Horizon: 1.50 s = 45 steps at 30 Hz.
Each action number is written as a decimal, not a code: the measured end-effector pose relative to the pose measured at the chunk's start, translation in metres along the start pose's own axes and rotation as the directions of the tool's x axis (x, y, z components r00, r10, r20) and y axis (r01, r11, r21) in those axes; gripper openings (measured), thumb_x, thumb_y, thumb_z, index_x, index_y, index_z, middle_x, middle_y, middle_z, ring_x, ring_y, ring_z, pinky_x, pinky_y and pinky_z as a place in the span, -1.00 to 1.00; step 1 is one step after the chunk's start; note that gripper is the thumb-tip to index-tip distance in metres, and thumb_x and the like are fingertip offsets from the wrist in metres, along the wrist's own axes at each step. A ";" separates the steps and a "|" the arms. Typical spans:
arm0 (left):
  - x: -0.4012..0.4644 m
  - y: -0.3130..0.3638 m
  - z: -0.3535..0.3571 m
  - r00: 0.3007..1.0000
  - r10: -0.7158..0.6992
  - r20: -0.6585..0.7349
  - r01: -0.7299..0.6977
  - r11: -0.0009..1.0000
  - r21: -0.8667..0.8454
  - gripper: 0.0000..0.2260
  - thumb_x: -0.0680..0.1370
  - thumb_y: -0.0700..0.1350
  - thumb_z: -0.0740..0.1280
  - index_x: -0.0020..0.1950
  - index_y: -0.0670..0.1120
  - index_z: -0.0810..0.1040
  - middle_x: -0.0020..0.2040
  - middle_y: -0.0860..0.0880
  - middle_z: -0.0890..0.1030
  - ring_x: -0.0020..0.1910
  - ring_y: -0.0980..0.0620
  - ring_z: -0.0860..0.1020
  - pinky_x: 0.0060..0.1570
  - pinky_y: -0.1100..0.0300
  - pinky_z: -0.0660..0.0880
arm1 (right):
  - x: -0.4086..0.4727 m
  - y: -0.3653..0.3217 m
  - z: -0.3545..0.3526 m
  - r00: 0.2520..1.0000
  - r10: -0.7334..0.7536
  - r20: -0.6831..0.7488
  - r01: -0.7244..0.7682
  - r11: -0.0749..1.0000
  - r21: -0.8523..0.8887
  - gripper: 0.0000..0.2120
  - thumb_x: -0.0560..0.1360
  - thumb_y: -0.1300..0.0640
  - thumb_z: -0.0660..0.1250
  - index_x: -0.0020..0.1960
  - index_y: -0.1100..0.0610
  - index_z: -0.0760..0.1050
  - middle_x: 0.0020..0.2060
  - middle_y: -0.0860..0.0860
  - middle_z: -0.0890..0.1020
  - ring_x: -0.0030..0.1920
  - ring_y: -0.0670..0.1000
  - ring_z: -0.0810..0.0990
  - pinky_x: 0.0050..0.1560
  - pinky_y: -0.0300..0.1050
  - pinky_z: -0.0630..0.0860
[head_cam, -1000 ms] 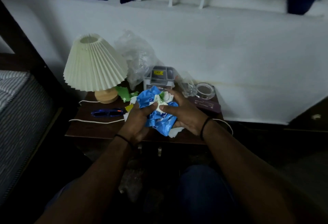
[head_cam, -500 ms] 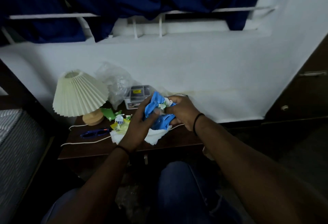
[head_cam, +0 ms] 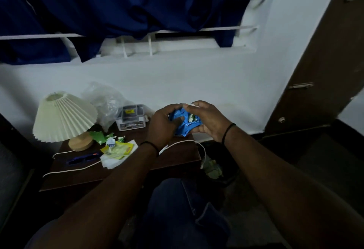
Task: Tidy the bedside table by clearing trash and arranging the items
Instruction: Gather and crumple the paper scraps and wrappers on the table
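A crumpled blue wrapper (head_cam: 186, 123) with white and green scraps bundled inside is squeezed between my left hand (head_cam: 162, 125) and my right hand (head_cam: 206, 119), held above the right end of the dark wooden bedside table (head_cam: 137, 167). On the table lie a yellow wrapper (head_cam: 120, 149), white tissue (head_cam: 111, 162), green torn scraps (head_cam: 98, 136) and a small white-blue piece (head_cam: 110, 142). Blue sunglasses (head_cam: 82, 159) rest near the front left.
A cream pleated lamp (head_cam: 63, 116) on a wooden base stands at the table's left, its white cord (head_cam: 78, 168) trailing across. A clear plastic bag (head_cam: 104, 104) and a grey compartment box (head_cam: 131, 117) sit at the back. A dark cupboard (head_cam: 323, 83) stands right; crumpled trash (head_cam: 212, 168) lies on the floor.
Both hands have lifted the blue bundle up and to the right, off the table. The white tissue that hung under it now lies on the table. The view has tilted upward.
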State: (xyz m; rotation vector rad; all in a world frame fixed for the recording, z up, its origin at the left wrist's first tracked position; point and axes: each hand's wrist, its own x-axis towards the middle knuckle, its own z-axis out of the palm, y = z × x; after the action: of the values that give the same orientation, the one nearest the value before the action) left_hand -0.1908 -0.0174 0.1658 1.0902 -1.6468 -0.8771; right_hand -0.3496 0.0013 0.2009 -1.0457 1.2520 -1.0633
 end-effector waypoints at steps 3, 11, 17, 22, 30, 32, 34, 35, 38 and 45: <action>-0.002 0.004 0.021 0.997 -0.055 -0.045 0.052 0.997 -0.059 -0.61 0.44 -0.23 0.50 0.25 -0.09 0.56 -0.01 -0.05 0.65 -0.11 0.14 0.64 -0.16 0.19 0.63 | -0.010 0.002 -0.024 0.996 -0.051 -0.077 0.052 0.999 0.014 -0.83 0.45 0.23 0.47 0.01 0.15 0.55 -0.11 0.17 0.64 -0.17 0.14 0.68 -0.11 0.10 0.67; -0.001 -0.017 0.081 0.904 -0.349 0.247 0.392 0.906 -0.157 -0.88 0.52 -0.17 0.43 -0.02 -0.22 0.61 -0.21 -0.14 0.65 -0.32 -0.01 0.61 -0.32 0.17 0.60 | -0.010 0.041 -0.084 0.921 -0.312 -0.232 0.215 0.906 -0.365 -0.82 0.36 0.37 0.49 -0.11 0.16 0.63 -0.19 0.08 0.66 -0.15 0.08 0.65 -0.09 0.01 0.61; 0.004 -0.066 0.119 0.801 -0.465 0.376 0.474 0.877 0.075 -0.90 0.56 -0.22 0.35 -0.12 -0.21 0.59 -0.33 -0.19 0.48 -0.35 -0.06 0.45 -0.27 0.06 0.37 | 0.013 0.101 -0.125 0.830 -0.445 -0.336 0.158 0.765 -0.624 -0.85 0.37 0.36 0.39 -0.17 0.15 0.64 -0.19 -0.01 0.69 -0.07 0.00 0.66 -0.05 -0.17 0.55; 0.019 -0.105 0.147 0.860 -0.362 0.360 0.261 0.918 0.299 -0.85 0.54 -0.16 0.35 -0.14 -0.21 0.65 -0.23 -0.27 0.64 -0.29 -0.17 0.60 -0.18 0.03 0.53 | 0.047 0.169 -0.157 0.820 -0.469 -0.328 0.129 0.710 -0.692 -0.78 0.42 0.38 0.34 -0.02 0.16 0.64 -0.01 0.09 0.69 0.08 0.12 0.61 0.15 -0.27 0.42; 0.054 -0.143 0.176 0.881 -0.308 0.360 0.173 0.917 0.360 -0.87 0.54 -0.19 0.31 -0.06 -0.16 0.66 -0.12 -0.09 0.70 -0.24 -0.05 0.65 -0.34 0.26 0.48 | 0.111 0.281 -0.168 0.884 -0.289 -0.369 -0.056 0.717 -0.695 -0.54 0.54 0.17 0.35 0.43 0.09 0.40 0.38 0.20 0.41 0.22 0.33 0.50 0.15 0.20 0.51; 0.061 -0.154 0.177 0.886 -0.331 0.324 0.232 0.923 0.308 -0.88 0.54 -0.21 0.30 -0.10 -0.09 0.63 -0.16 -0.05 0.69 -0.38 -0.01 0.61 -0.50 0.33 0.40 | 0.126 0.306 -0.167 0.916 -0.207 -0.343 -0.097 0.718 -0.689 -0.44 0.56 0.14 0.35 0.52 0.08 0.26 0.46 0.19 0.32 0.32 0.33 0.43 0.23 0.23 0.46; 0.065 -0.163 0.175 0.889 -0.346 0.301 0.269 0.925 0.268 -0.86 0.54 -0.24 0.29 -0.11 -0.07 0.61 -0.19 -0.05 0.67 -0.45 0.03 0.56 -0.58 0.37 0.36 | 0.139 0.326 -0.169 0.951 -0.083 -0.298 -0.159 0.696 -0.700 -0.29 0.54 0.08 0.40 0.57 0.00 0.11 0.51 0.16 0.24 0.43 0.28 0.33 0.29 0.25 0.39; 0.067 -0.167 0.174 0.890 -0.347 0.295 0.273 0.925 0.264 -0.87 0.54 -0.24 0.28 -0.10 -0.07 0.61 -0.20 -0.05 0.67 -0.46 0.04 0.54 -0.59 0.38 0.36 | 0.144 0.333 -0.170 0.956 -0.041 -0.290 -0.190 0.666 -0.722 -0.22 0.51 0.06 0.43 0.58 -0.02 0.06 0.53 0.14 0.22 0.47 0.26 0.28 0.31 0.26 0.37; 0.070 -0.171 0.166 0.892 -0.351 0.284 0.286 0.926 0.246 -0.87 0.56 -0.24 0.26 -0.05 -0.11 0.60 -0.18 -0.08 0.66 -0.45 0.02 0.53 -0.58 0.36 0.37 | 0.149 0.336 -0.170 0.947 -0.071 -0.315 -0.206 0.619 -0.758 -0.20 0.46 0.08 0.45 0.57 0.01 0.10 0.51 0.14 0.27 0.50 0.22 0.25 0.37 0.27 0.31; 0.061 -0.163 0.132 0.910 -0.354 0.217 0.303 0.923 0.237 -0.84 0.58 -0.21 0.25 -0.08 -0.10 0.62 -0.20 -0.05 0.67 -0.42 0.03 0.55 -0.54 0.24 0.41 | 0.133 0.274 -0.156 0.928 -0.235 -0.290 -0.077 0.639 -0.765 -0.43 0.50 0.24 0.33 0.49 0.17 0.29 0.43 0.19 0.38 0.44 0.22 0.32 0.45 0.10 0.26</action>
State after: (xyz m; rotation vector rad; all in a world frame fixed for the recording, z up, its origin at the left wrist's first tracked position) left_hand -0.2836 -0.1226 -0.0017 1.4769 -1.8214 -1.1285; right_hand -0.4924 -0.0783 -0.1000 -1.6036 2.0938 -0.7933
